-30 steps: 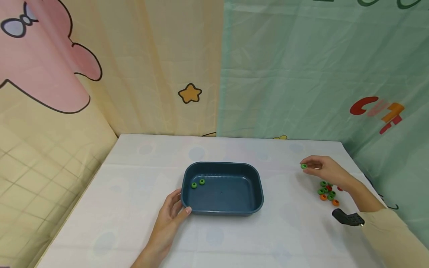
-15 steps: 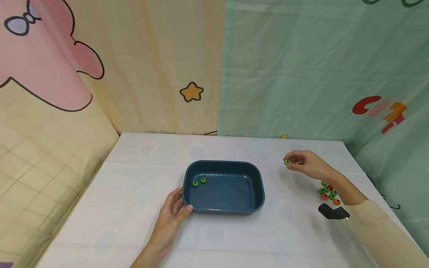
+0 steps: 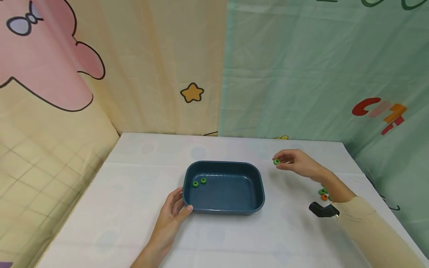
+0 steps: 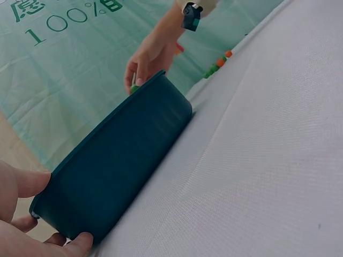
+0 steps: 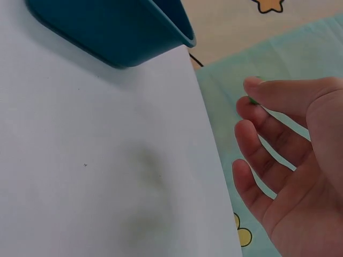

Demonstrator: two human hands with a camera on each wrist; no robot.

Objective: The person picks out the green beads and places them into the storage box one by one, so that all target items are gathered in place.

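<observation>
A dark blue rectangular tray (image 3: 228, 208) stands on the white-covered table, with two green beads (image 3: 203, 181) inside near its left end. My left hand (image 3: 167, 219) grips the tray's near left corner, thumb over the rim; the left wrist view also shows fingers (image 4: 80, 243) against its wall. Right of the tray and above the table, my right hand (image 3: 298, 162) pinches a green bead (image 3: 276, 162) between thumb and fingertips. In the right wrist view only a sliver of that bead (image 5: 253, 100) shows. A pile of green and orange beads (image 3: 324, 197) lies partly hidden under the right forearm.
A white cloth with faint dots covers the table (image 3: 110, 193). Printed curtains, yellow on the left and green (image 3: 288, 74) on the right, hang behind it. A black device (image 3: 324, 210) sits at the right sleeve.
My right hand has moved left from near the bead pile toward the tray, carrying the green bead. The left hand keeps its grip on the tray.
</observation>
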